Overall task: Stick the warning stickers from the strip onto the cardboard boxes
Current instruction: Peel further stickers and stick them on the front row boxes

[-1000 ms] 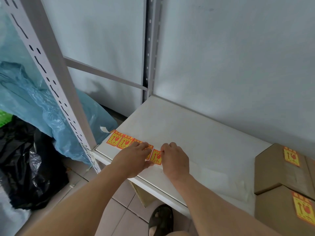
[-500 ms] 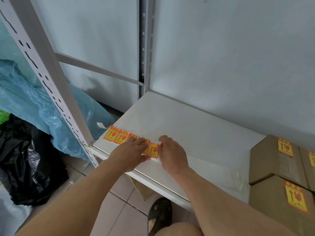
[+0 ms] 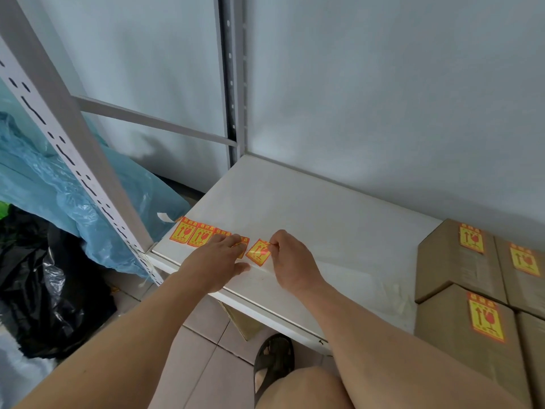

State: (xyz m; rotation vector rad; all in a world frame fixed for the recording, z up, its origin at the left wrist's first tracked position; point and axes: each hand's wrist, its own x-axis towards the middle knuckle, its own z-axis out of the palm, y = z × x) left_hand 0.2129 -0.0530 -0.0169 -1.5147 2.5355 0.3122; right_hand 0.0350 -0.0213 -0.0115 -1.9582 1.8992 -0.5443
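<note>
Now 4 boxes w/ 4 stickers

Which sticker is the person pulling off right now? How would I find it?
Look at the front edge of the white shelf, where an orange and yellow sticker strip lies. The peeled sticker is at its right end, pinched by the right hand. Unlike the flat ones, it is tilted and curling up.

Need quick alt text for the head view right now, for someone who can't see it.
The right hand pinches one warning sticker peeled from the strip, which the left hand presses onto the white shelf. Already stickered cardboard boxes sit at right.
</note>
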